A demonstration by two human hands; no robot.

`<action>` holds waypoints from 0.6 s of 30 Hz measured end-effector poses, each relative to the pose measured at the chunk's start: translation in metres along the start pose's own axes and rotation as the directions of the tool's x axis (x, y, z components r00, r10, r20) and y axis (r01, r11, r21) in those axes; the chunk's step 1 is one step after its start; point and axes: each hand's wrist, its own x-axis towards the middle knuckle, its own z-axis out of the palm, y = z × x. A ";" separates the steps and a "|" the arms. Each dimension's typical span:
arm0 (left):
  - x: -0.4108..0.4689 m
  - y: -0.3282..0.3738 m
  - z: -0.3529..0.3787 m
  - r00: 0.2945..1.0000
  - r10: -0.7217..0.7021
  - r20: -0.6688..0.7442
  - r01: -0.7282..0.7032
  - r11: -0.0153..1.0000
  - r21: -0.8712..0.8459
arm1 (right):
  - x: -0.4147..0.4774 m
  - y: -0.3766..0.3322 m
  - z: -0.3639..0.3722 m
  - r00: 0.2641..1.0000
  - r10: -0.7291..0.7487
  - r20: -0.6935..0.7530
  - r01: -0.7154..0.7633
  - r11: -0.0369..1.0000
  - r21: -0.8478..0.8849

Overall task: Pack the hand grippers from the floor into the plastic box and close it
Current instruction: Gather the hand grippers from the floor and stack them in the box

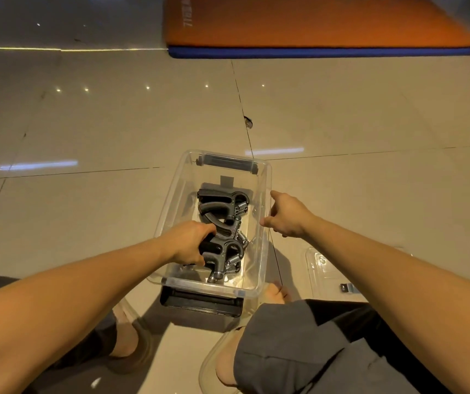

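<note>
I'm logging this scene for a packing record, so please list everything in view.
box: one, clear, open, mid-floor
grippers: three, dark grey, silver springs, inside the box
latches: two, black, at the box's ends
lid: one, clear, on the floor right of the box
mat: one, orange over blue, far floor
floor: beige glossy tiles
slippers: two, one dark, one pale, on the feet
shorts: grey, bottom right
left hand: in the box, fingers gripping the nearest gripper
right hand: at the box's right rim, grip unclear
</note>
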 end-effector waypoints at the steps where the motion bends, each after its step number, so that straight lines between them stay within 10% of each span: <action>1: 0.003 0.000 0.003 1.000 -0.011 0.014 0.011 1.000 -0.006 | 0.001 0.001 -0.001 1.000 0.001 0.005 -0.001 1.000 0.001; 18: 0.017 -0.010 0.040 0.997 -0.074 -0.014 0.074 0.997 0.018 | 0.001 0.000 -0.004 0.998 0.022 0.055 -0.028 0.994 0.109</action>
